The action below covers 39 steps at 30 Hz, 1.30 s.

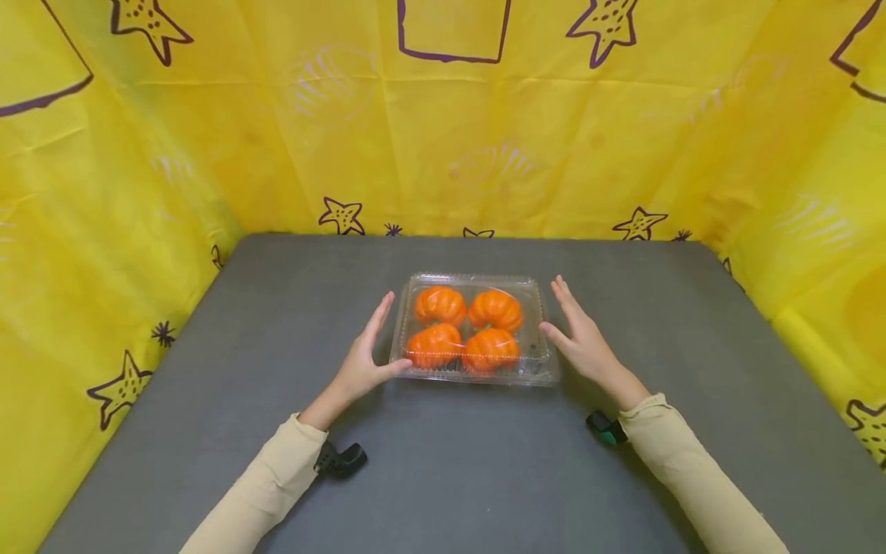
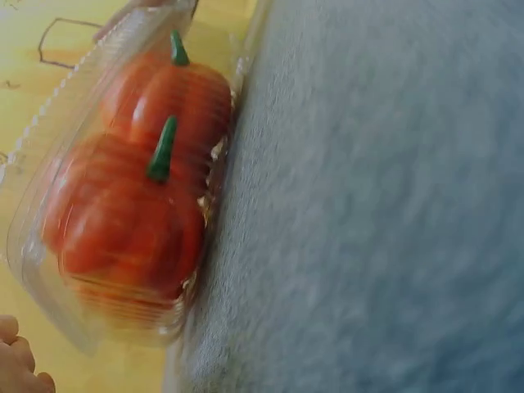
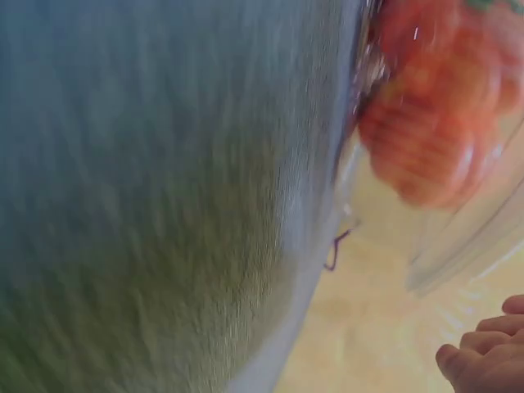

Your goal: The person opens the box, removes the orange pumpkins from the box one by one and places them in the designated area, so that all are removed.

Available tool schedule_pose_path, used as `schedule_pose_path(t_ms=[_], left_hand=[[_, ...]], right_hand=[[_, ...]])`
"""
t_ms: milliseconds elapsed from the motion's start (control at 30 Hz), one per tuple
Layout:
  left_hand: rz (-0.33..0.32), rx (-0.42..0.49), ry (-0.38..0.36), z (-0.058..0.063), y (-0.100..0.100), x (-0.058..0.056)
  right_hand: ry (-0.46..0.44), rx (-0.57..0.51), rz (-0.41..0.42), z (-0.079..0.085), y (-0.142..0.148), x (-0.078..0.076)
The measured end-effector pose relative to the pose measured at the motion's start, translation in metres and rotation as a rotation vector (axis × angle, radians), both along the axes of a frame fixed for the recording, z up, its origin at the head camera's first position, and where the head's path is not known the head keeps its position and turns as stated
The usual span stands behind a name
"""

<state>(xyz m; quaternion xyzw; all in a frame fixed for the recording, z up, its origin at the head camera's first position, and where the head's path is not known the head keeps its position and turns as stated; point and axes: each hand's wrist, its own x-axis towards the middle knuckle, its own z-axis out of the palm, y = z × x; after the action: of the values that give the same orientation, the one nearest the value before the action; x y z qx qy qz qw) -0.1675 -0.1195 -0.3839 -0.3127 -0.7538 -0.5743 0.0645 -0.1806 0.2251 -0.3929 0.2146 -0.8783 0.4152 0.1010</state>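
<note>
A clear plastic clamshell box [image 1: 529,323] lies closed on the grey table, with several small orange pumpkins [image 1: 491,350] inside. Green stems [image 2: 163,151] show on two pumpkins in the left wrist view. At the box's left side is my left hand [image 1: 360,365], its fingers extended and its thumb tip right at the front left corner. My right hand [image 1: 584,342] is spread beside the right side, thumb close to the box's edge. Neither hand is curled round anything. In the right wrist view, the fingers [image 3: 487,344] appear at the lower right, below the box.
The grey table [image 1: 443,462] extends all around the box. Yellow cloth [image 1: 443,154] with starfish drawings hangs behind it and along both sides. Dark wrist devices [image 1: 341,460] sit at both cuffs, low over the table.
</note>
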Motion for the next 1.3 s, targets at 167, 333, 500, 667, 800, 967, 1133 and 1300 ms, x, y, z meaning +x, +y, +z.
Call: schedule_pose_path(t_ms=[167, 333, 500, 667, 800, 967, 1133, 1300], left_hand=[[0.014, -0.063, -0.012, -0.002, 0.006, 0.003], [0.051, -0.106, 0.018, -0.008, 0.008, 0.006], [0.048, -0.15, 0.017, -0.016, 0.005, 0.011], [0.013, -0.175, -0.063, -0.02, 0.005, 0.013], [0.017, -0.153, -0.092, -0.021, 0.006, 0.01], [-0.02, -0.078, -0.128, -0.023, 0.006, 0.005], [-0.038, 0.005, -0.177, -0.028, 0.008, 0.003], [-0.025, 0.036, -0.181, -0.031, 0.009, 0.002]], right_hand=[[0.003, -0.015, 0.028, -0.001, -0.003, 0.013], [0.011, -0.06, 0.044, -0.004, -0.007, 0.026], [0.126, -0.095, 0.117, 0.001, -0.015, 0.042], [0.226, -0.117, 0.165, 0.002, -0.019, 0.045], [0.203, -0.131, 0.177, -0.002, -0.02, 0.042], [0.181, -0.155, 0.175, -0.005, -0.019, 0.039], [0.153, -0.19, 0.208, -0.008, -0.017, 0.036], [0.147, -0.199, 0.256, -0.012, -0.016, 0.034]])
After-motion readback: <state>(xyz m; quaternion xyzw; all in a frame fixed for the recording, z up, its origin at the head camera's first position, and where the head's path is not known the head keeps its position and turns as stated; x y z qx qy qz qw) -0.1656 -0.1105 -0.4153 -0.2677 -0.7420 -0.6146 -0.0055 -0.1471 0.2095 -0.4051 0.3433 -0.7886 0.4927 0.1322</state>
